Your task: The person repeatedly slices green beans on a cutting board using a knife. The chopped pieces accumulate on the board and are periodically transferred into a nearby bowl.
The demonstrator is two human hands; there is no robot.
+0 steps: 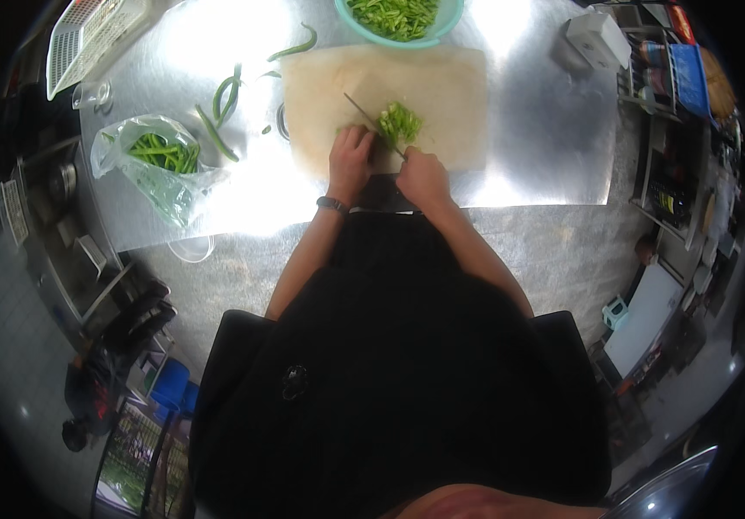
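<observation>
My right hand point(423, 177) grips a kitchen knife point(362, 110), whose blade points up and left over a pale cutting board point(453, 107). Just left of the blade, my left hand point(350, 159) rests on the board with fingers bent; a bit of green shows at its fingertips, and what lies under them is hidden. Sliced green peppers point(400, 122) lie in a small heap on the blade's right side. A light-green bowl point(400, 44) with more cut green pieces stands beyond the board. Long green peppers point(215, 133) lie on the metal table to the left.
A clear plastic bag point(171, 198) of green peppers sits on the metal table point(534, 149), left of the board. Farther left are a clear cup point(92, 95) and a white plastic basket point(61, 61). A white box point(598, 40) stands at the back right. A person point(87, 402) is at the lower left.
</observation>
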